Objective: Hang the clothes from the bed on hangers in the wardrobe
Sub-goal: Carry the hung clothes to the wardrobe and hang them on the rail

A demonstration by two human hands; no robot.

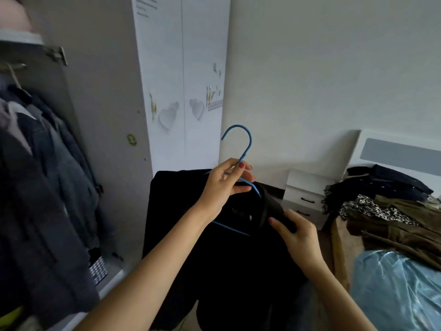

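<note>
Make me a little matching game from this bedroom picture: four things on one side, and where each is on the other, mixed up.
Things:
1. blue hanger
2. black garment
3. leopard-print cloth
4. white nightstand

Places:
A. in the pile on the bed
B. beside the bed, against the wall
C. pinched at the neck by the left hand
D. collar gripped by the right hand

Pairs: 1-C, 2-D, 3-A, 4-B

Count on inspection — one blue hanger (247, 149), its neck between the fingers (241, 174) of the left hand (224, 185). One black garment (214, 259) below those fingers. Two hands in view, left and right hand (298, 237). One white nightstand (307, 194) beyond the fingers — two drawers. Two closed wardrobe doors (181, 80).
</note>
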